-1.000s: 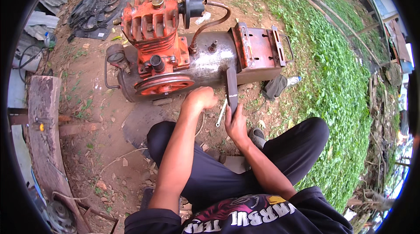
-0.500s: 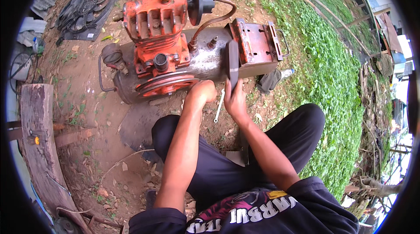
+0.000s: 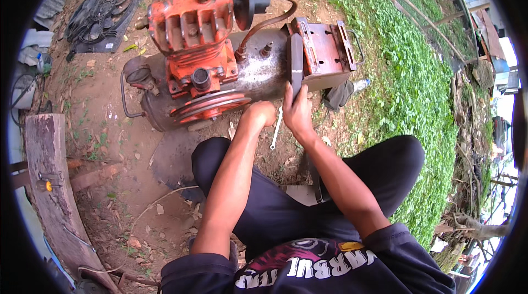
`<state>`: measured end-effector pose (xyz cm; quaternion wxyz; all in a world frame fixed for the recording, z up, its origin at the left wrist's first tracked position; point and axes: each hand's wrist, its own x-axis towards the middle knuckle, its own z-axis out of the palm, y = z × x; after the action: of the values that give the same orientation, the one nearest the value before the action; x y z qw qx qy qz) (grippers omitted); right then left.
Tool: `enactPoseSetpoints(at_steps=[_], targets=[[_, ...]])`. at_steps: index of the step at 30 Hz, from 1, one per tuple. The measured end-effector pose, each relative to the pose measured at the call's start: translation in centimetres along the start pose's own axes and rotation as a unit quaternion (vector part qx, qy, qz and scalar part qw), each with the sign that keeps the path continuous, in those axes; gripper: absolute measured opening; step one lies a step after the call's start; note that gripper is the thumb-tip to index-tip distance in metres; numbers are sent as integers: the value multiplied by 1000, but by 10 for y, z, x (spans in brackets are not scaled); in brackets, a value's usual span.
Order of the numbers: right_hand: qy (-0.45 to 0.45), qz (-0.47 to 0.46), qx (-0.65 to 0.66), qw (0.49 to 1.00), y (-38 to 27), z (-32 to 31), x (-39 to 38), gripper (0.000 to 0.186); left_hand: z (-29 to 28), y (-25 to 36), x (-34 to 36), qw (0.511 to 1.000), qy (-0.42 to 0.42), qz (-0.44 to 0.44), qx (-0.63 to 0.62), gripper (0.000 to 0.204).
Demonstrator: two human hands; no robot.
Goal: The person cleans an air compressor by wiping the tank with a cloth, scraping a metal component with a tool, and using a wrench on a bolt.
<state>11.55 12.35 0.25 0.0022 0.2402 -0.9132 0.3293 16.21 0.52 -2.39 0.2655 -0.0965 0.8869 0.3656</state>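
An air compressor stands before me: an orange finned pump head (image 3: 190, 30) on a worn metal tank (image 3: 258, 68), with an orange grooved pulley (image 3: 212, 108) facing me. My left hand (image 3: 260, 115) is closed just right of the pulley, by the tank's lower side; what its fingers hold, if anything, is hidden. In my right hand (image 3: 298, 115) is a long, dark, flat piece with rounded ends (image 3: 295, 66), held upright beside the reddish mounting plate (image 3: 322, 46). On the dirt between my hands lies a combination spanner (image 3: 277, 129).
A copper-coloured pipe (image 3: 269, 19) curves from the black round filter (image 3: 243, 0) to the tank. Dark cloth (image 3: 338, 96) lies under the tank's right end. A black fan assembly (image 3: 104, 16) lies at far left, a weathered plank (image 3: 49, 167) nearer. Grass (image 3: 407, 85) spreads rightward.
My view has shifted slightly. The dark flat piece, still in my right hand, now stands a little closer to the mounting plate. My left hand stays closed near the pulley.
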Motion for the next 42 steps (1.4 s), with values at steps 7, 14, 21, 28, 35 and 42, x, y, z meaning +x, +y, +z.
enactPoseSetpoints(at_steps=[7,14,21,28,35,42], targets=[[-22,2,35,999,51,-6,-53,38,-14,28,-1,1000,12,-18,-2,28],[-16,-4,63,998,44,1,-47,40,-14,-8,-21,994,-17,-99,-35,27],[-14,-23,117,993,-4,3,2,36,-9,-20,-39,993,24,-117,-23,32],[-191,94,251,944,21,-16,-57,35,1,-50,-56,991,49,-122,-32,29],[-137,116,255,950,34,3,-24,48,19,-37,-71,986,103,-124,-33,32],[-99,67,254,960,30,0,-5,58,14,14,-67,970,209,-90,-84,27]])
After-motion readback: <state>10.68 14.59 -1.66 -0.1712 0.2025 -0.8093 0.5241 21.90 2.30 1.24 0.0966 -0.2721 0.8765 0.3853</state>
